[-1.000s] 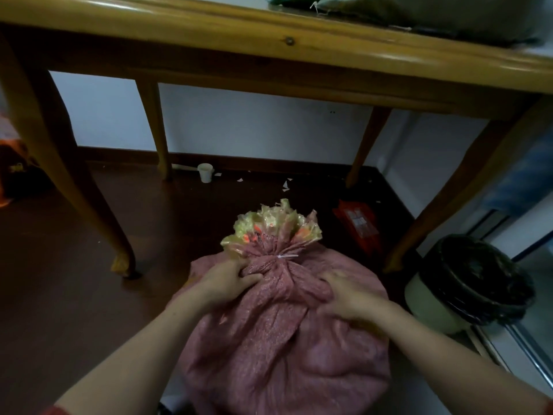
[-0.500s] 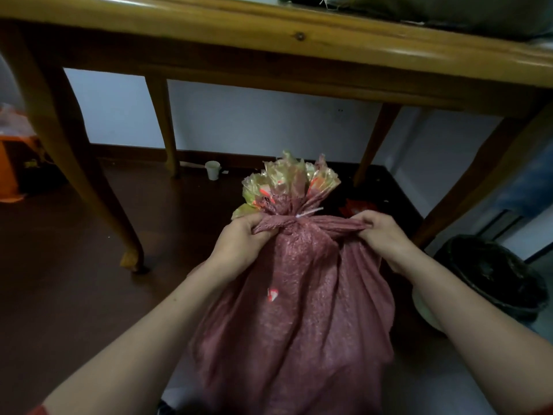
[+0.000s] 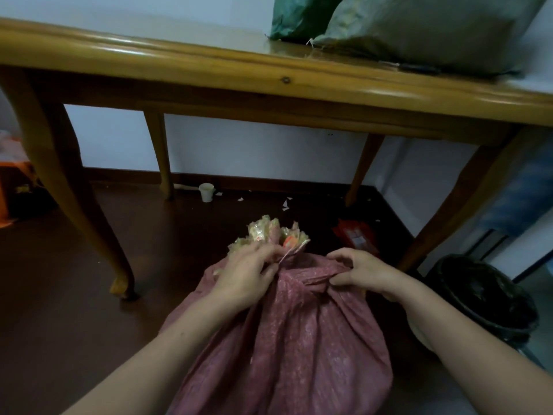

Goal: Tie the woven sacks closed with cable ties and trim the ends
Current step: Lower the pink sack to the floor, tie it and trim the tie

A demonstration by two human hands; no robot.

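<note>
A full pink woven sack [image 3: 299,339] stands on the dark floor in front of me. Its gathered neck ends in a ruffled top with a yellowish plastic liner [image 3: 269,235]. My left hand [image 3: 245,277] grips the neck from the left, just under the ruffle. My right hand [image 3: 359,272] pinches a fold of the sack fabric on the right of the neck. The cable tie around the neck is hidden behind my left fingers. Two more woven sacks, one green [image 3: 299,16] and one grey-green [image 3: 419,31], lie on the wooden table [image 3: 269,73].
The table's legs [image 3: 68,187] stand left and right of the sack. A black-lined bin [image 3: 484,298] sits at right. A red packet [image 3: 356,238], a white paper cup [image 3: 206,192] and paper scraps lie on the floor under the table.
The sack, held up half a second ago, now sits lower. My view has tilted up, showing the sacks on the table. Both hands keep their hold at the neck.
</note>
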